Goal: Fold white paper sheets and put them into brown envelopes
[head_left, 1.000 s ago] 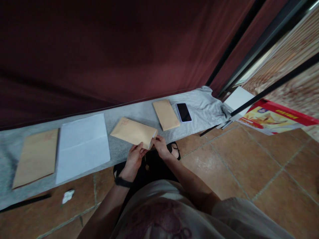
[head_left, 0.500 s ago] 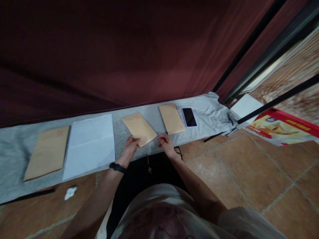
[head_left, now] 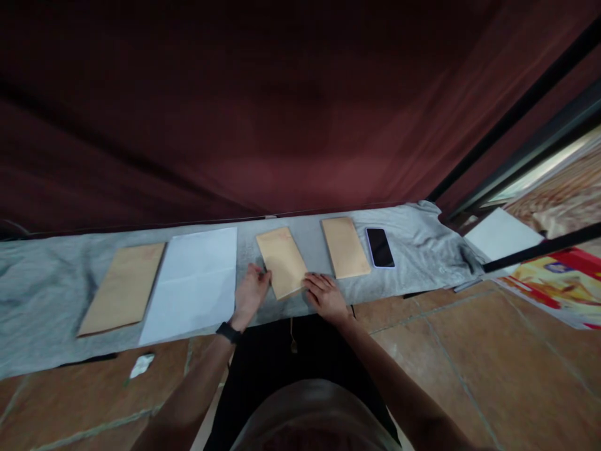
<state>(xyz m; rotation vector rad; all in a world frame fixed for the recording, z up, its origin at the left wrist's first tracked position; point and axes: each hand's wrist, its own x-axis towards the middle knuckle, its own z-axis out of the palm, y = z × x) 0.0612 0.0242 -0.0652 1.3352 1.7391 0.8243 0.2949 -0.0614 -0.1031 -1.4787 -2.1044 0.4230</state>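
In the head view a brown paper envelope (head_left: 282,263) lies slightly turned on the grey cloth (head_left: 248,247), between my hands. My left hand (head_left: 252,293), with a black band at its wrist, is curled at the envelope's left edge, thumb and fingertips together there. My right hand (head_left: 326,297) rests flat at the lower right corner, its fingers stretched out and touching the paper. A second brown envelope (head_left: 346,247) lies just to the right. Left of my hands is a large white sheet of paper (head_left: 192,279) with a faint crease.
Another brown envelope (head_left: 124,285) lies at the far left, against the white sheet. A phone (head_left: 380,247) with a dark screen lies right of the envelopes. Beyond the cloth hangs a dark red curtain (head_left: 282,138). A colourful printed box (head_left: 558,285) stands at the right. White scrap (head_left: 141,364) lies on the floor.
The middle envelope has been turned more upright and lies flatter. My right hand has come onto its corner and flattened; my left hand has shifted up its left edge. The view has tilted.
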